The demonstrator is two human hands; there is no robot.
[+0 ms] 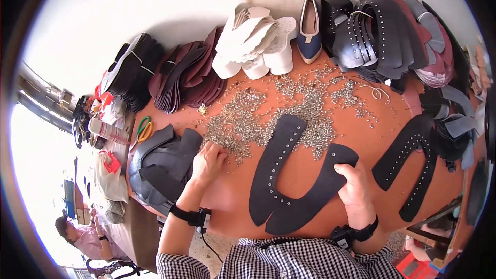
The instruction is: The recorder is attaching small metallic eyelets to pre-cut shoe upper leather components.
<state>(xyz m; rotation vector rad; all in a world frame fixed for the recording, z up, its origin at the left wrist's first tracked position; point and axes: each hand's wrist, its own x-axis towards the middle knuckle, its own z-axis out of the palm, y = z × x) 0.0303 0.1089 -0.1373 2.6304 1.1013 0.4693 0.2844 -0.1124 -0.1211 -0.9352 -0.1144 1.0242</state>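
Checked sleeves rise from the lower edge of the head view. Between the hands lies a black U-shaped shoe upper (289,175) on the orange-brown table (232,201). Its right arm is pinched at the tip by the right hand (354,186), fingers closed on the leather. Off to its left, the left hand (206,160) rests with fingers curled at the edge of a heap of small silver studs (258,119); whether it grips any is hidden. A second studded upper (411,160) lies right.
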